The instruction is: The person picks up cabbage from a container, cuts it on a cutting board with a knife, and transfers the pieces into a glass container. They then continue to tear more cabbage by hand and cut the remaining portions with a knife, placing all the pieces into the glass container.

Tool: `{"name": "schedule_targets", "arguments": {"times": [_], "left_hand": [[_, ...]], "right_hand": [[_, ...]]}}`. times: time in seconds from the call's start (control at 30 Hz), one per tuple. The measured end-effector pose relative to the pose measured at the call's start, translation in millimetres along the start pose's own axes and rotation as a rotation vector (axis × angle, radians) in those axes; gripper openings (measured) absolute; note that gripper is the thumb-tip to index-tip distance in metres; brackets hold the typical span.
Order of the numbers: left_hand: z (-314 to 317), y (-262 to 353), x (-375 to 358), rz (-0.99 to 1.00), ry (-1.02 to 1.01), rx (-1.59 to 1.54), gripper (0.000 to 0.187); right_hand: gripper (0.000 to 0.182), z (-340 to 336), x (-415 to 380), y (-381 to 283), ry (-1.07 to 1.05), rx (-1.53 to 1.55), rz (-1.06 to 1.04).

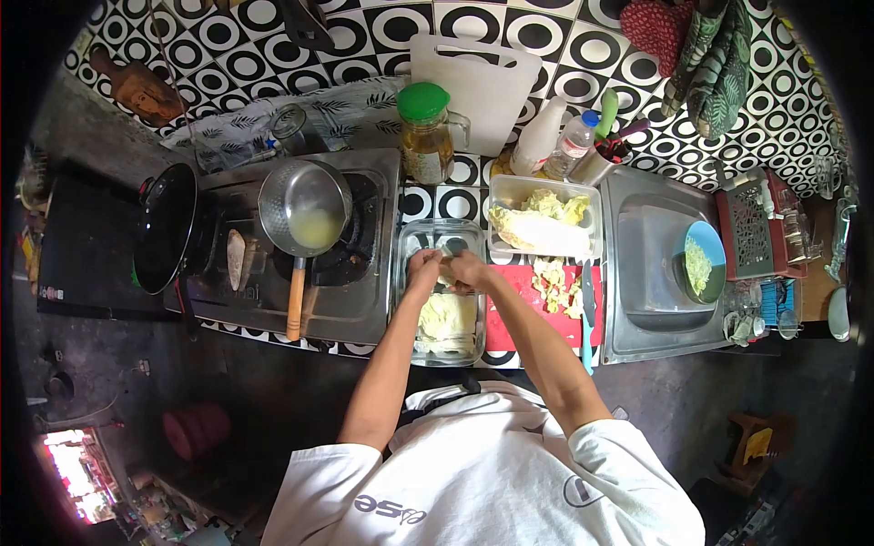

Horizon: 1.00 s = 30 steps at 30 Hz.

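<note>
My left hand and my right hand meet close together over the near edge of a clear glass container. The fingers of both are closed, and what is between them is too small and hidden to make out. Just below them, pale cabbage leaves lie in a second clear glass container. To the right is a red cutting board with leaf scraps and a knife with a turquoise handle. Behind the board, a white tray holds more cabbage.
On the stove at left stand a saucepan with yellowish liquid and a black pan. A green-lidded jug and bottles line the wall. At right, a blue bowl of shredded greens sits by the sink.
</note>
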State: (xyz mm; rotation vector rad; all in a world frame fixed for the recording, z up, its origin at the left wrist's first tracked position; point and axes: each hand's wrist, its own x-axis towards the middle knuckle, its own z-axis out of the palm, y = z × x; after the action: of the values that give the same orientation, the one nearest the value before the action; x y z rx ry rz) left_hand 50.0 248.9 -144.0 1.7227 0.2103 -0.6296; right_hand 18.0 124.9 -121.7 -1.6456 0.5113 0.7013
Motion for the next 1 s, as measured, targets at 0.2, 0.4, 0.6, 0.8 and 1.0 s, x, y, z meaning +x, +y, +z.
{"name": "schedule_targets", "arguments": {"times": [0.2, 0.4, 0.6, 0.8, 1.0], "left_hand": [[14.5, 12.2, -0.3, 0.231, 0.202, 0.380, 0.026], [13.8, 4.8, 1.3, 0.324, 0.278, 0.468, 0.024], [13.3, 1.6, 1.1, 0.225, 0.227, 0.306, 0.018], [8.7, 4.6, 1.6, 0.318, 0.160, 0.251, 0.015], [6.4, -5.6, 8.0, 0.262, 0.048, 0.152, 0.026]], "right_hand": [[0.051, 16.7, -2.0, -3.1, 0.413, -0.467, -0.204], [0.051, 24.0, 9.9, -1.1, 0.616, -0.303, -0.061], [0.045, 12.1, 4.7, 1.1, 0.459, -0.425, -0.238], [0.042, 16.4, 10.0, 4.9, 0.425, -0.279, -0.096], [0.045, 22.7, 8.3, -2.9, 0.646, -0.290, -0.072]]}}
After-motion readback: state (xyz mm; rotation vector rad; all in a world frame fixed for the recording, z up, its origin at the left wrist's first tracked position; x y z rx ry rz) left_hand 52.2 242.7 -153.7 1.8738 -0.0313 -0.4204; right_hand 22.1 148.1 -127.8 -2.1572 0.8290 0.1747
